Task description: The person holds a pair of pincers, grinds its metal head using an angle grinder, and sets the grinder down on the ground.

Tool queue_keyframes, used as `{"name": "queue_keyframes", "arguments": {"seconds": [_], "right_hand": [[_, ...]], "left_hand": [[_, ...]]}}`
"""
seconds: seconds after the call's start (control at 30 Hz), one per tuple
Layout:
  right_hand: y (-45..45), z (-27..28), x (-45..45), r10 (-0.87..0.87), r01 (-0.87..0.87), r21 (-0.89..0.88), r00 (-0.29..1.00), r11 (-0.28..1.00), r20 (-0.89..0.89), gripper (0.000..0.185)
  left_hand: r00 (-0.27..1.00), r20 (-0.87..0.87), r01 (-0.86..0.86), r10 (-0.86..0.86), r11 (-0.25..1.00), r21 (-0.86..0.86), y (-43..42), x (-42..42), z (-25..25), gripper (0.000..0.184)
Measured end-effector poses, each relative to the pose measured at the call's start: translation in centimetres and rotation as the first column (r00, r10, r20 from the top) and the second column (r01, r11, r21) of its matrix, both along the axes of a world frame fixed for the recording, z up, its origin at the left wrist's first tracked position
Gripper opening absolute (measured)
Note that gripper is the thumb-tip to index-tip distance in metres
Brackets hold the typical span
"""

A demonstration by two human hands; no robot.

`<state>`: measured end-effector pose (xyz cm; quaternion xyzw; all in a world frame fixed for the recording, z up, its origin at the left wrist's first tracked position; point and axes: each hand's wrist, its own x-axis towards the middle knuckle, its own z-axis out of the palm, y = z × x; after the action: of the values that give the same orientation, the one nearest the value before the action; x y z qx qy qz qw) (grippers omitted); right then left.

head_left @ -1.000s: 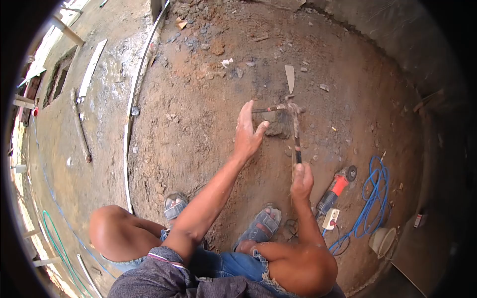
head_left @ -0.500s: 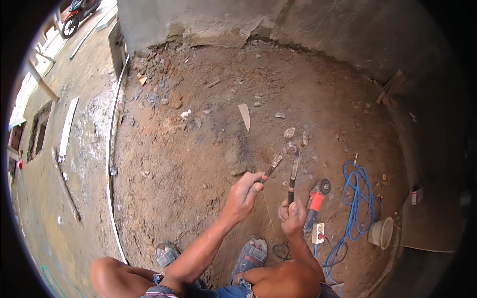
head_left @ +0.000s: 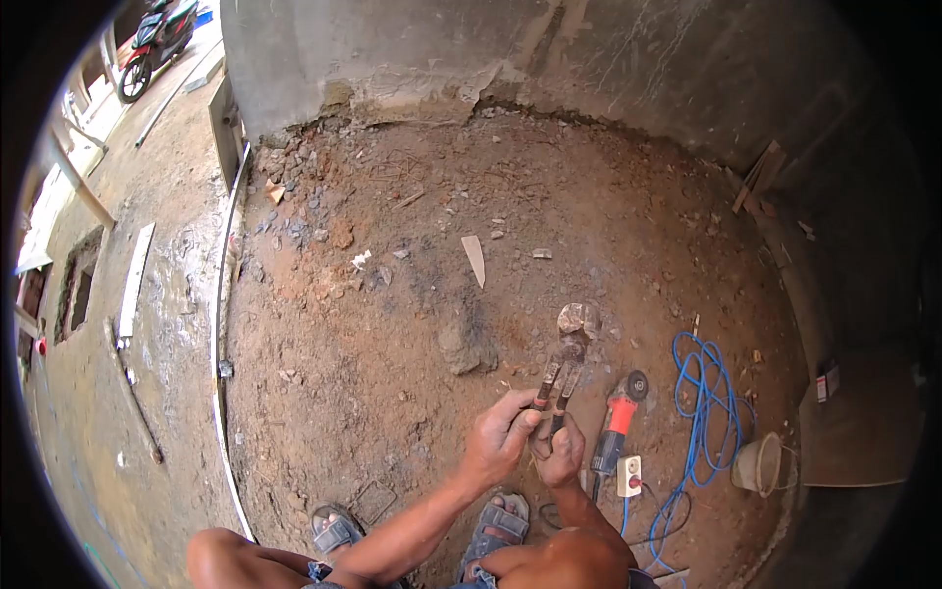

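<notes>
A long-handled cutting tool [head_left: 572,347] with a worn metal head is held over the dirt floor, its handles close together. My left hand [head_left: 498,441] is wrapped round the left handle near its dark end. Close beside it, my right hand [head_left: 562,453] grips the right handle. Both handles converge toward the head, which points away from me. Just beyond my left hand lies a grey stone [head_left: 463,348] on the ground. A red and black angle grinder [head_left: 617,422] rests to the right of my right hand.
Right of the grinder are a white power socket [head_left: 629,477], a coiled blue cable [head_left: 703,412] and a bucket [head_left: 757,464]. A pointed flat piece [head_left: 474,259] lies ahead. A metal strip [head_left: 217,363] runs along the left; a wall [head_left: 412,59] stands behind.
My left hand has gone from open beside its handle to gripping it. The tool's handles have closed together, and it has moved nearer my feet. The view has tilted up toward the wall.
</notes>
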<state>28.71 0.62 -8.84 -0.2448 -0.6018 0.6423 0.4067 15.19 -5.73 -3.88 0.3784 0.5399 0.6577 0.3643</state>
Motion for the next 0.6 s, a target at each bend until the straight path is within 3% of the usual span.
{"name": "queue_keyframes", "arguments": {"seconds": [0.2, 0.5, 0.6], "right_hand": [[-0.2, 0.2, -0.6, -0.027, 0.028, 0.044, 1.0, 0.999, -0.003, 0.046], [-0.7, -1.3, -1.9, -0.278, 0.264, 0.306, 0.961, 0.915, 0.002, 0.043], [-0.7, -1.4, -1.4, -0.26, 0.221, 0.355, 0.964, 0.908, 0.064, 0.042]], "left_hand": [[0.997, 0.073, 0.008, -0.01, 1.0, 0.02, -0.2, 0.4, 0.9, 0.025], [0.999, 0.023, -0.045, 0.044, 0.998, 0.044, -0.2, 0.5, 0.3, 0.024], [0.997, 0.037, -0.071, 0.07, 0.997, 0.023, -0.1, 0.5, 0.8, 0.025]]}}
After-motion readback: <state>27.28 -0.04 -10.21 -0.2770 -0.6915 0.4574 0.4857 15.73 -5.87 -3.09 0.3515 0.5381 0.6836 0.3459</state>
